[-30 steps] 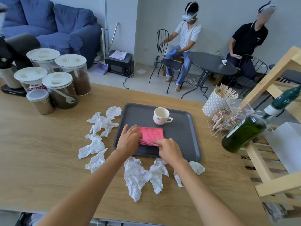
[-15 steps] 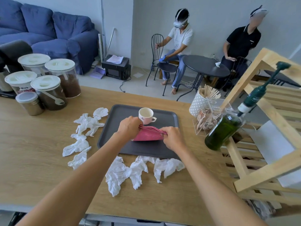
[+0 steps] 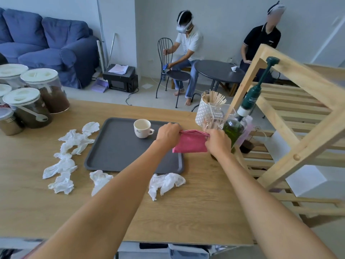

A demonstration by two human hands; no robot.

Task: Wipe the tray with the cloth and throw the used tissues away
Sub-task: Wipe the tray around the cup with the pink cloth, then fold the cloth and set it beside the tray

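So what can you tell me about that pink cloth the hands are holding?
The pink cloth looks like soft fabric folded into layers. It hangs lifted over the right edge of the dark grey tray. The left hand pinches its top left corner and the right hand grips its top right, pulling the top edge straight.

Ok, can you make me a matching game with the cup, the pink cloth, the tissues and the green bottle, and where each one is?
Things:
1. white ceramic cup
2. folded pink cloth
3. crumpled white tissues
4. dark green glass bottle

Places:
A. lying on the wooden table around the tray
B. held up between both hands
C. standing on the dark grey plastic tray
D. beside the wooden rack, right of the tray

Pairs: 1-C, 2-B, 3-A, 4-D
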